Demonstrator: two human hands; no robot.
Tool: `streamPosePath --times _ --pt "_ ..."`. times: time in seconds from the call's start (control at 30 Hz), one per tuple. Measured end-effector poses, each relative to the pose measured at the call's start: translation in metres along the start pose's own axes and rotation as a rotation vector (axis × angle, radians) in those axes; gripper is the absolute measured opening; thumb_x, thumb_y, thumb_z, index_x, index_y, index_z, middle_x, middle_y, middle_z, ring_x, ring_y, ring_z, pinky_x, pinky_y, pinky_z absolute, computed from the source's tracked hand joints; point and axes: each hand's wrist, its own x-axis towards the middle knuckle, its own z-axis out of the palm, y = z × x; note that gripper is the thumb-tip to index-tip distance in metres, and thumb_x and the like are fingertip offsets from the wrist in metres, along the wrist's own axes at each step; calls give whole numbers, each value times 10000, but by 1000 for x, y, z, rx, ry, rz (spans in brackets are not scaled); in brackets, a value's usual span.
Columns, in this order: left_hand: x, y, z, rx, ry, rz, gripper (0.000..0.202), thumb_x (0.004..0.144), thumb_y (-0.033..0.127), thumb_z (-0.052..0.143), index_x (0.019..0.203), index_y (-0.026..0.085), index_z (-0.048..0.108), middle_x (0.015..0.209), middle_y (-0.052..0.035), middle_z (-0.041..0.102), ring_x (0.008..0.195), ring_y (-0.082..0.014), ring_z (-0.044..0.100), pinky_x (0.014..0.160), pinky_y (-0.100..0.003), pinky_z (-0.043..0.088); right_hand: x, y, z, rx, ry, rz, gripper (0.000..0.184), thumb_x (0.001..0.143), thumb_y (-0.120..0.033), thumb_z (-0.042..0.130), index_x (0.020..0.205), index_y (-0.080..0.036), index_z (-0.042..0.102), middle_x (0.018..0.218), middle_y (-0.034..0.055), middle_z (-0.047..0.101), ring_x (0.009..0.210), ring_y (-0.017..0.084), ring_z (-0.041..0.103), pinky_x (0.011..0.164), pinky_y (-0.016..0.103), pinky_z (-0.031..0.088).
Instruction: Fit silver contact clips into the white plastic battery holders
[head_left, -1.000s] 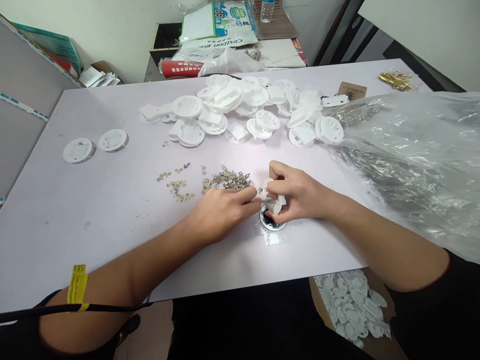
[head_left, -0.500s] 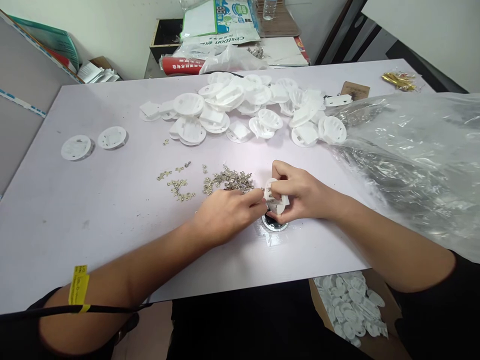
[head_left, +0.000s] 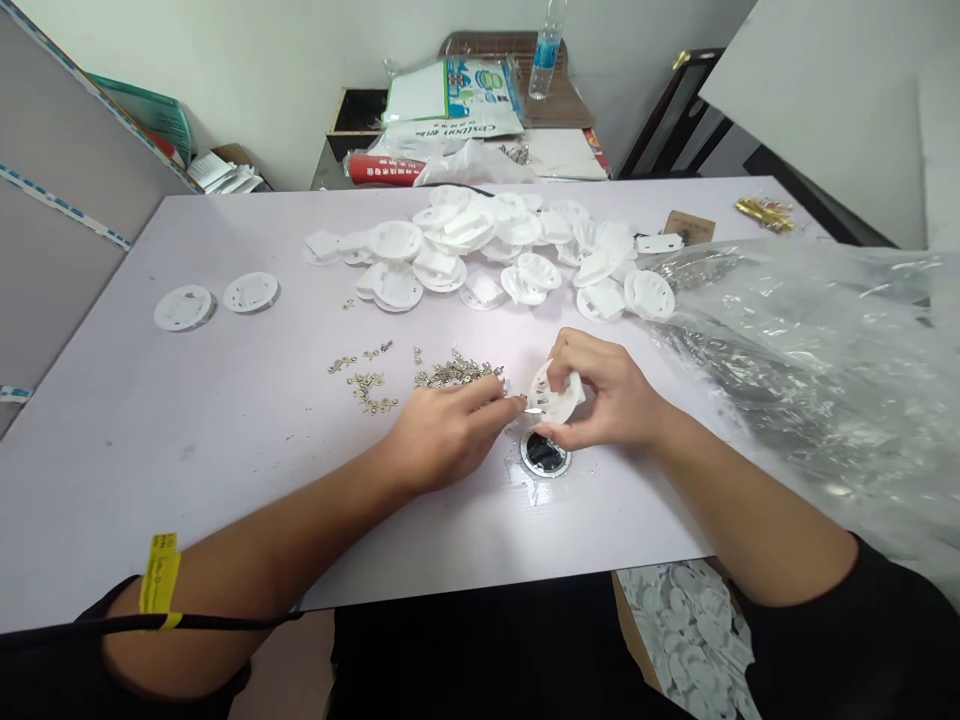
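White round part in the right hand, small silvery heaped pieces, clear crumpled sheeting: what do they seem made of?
White round part: probably moulded plastic, matte; smooth, even colour and neat openings.
Small silvery heaped pieces: likely metal, shiny; bright glints.
Clear crumpled sheeting: apparently thin plastic film, glossy; see-through with bright creases.

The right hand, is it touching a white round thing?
Touching. The head view shows the right hand gripping a white round thing, with a bent finger over its upper edge.

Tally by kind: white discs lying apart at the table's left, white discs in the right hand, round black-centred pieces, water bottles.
White discs apart at left: 2
White disc in the right hand: 1
Round black-centred piece: 1
Water bottle: 1
Total: 5
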Motion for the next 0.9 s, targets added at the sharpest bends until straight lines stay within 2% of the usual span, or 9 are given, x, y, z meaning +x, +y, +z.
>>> streamPosePath --times 0.1,0.17,0.27,0.4,0.47,0.57,0.7,0.8,0.9 --pt "8 -2 -8 -275 146 -223 296 938 297 633 1216 195 653 918 -30 638 624 -69 481 574 -222 428 5 -5 5 309 102 295 375 743 -462 797 828 -184 560 702 -14 551 540 91 473 484 230 357" --pt "13 -4 -11 -461 189 -289 313 902 332 690 1175 179 672 933 -50 644 666 -82 492 609 -233 448 8 -10 13 524 98 441 402 796 -531 747 861 -179 565 711 15 624 586 135 605 543 263 482" --pt "16 -7 -10 -691 205 -319 234 878 331 714 1030 154 703 941 -72 651 680 -90 502 589 -239 440 11 -16 26 737 84 551 439 856 -597 664 911 -170 580 726 37 662 628 170 675 560 290 549" --pt "14 -7 -7 -912 160 -386 206 872 326 717 948 136 691 872 -50 627 599 -65 480 512 -223 394 9 -19 34 812 14 582 517 896 -673 554 944 -158 577 644 22 642 574 183 683 480 272 539" --pt "14 -5 -9 -991 115 -443 224 903 355 677 909 132 671 760 -18 591 547 -58 463 474 -211 359 5 -18 34 768 -36 560 532 927 -685 481 950 -162 580 599 11 626 521 170 652 435 251 497" --pt "15 -5 -14 -1063 54 -545 285 924 417 640 892 134 647 602 28 507 487 -55 427 447 -197 330 2 -17 32 585 -86 499 532 975 -633 435 803 -155 596 500 -7 562 436 106 539 431 213 408" --pt "14 -7 -16 -1176 -44 -651 349 880 481 682 894 137 623 547 42 484 461 -55 421 437 -186 326 2 -16 31 419 -48 438 583 978 -625 429 630 -166 517 454 -23 469 413 89 459 434 232 337" --pt "13 -9 -13 -1182 -60 -697 374 855 498 705 866 135 618 538 44 477 454 -51 411 428 -178 315 3 -15 31 258 24 370 515 962 -579 497 645 -174 513 493 -30 460 455 92 442 451 240 310" --pt "13 -9 -12 -1169 -60 -715 383 851 506 705 813 133 621 537 41 473 461 -48 407 430 -173 316 3 -15 30 130 84 295 355 919 -488 600 758 -172 607 567 -27 528 502 92 448 484 235 338"
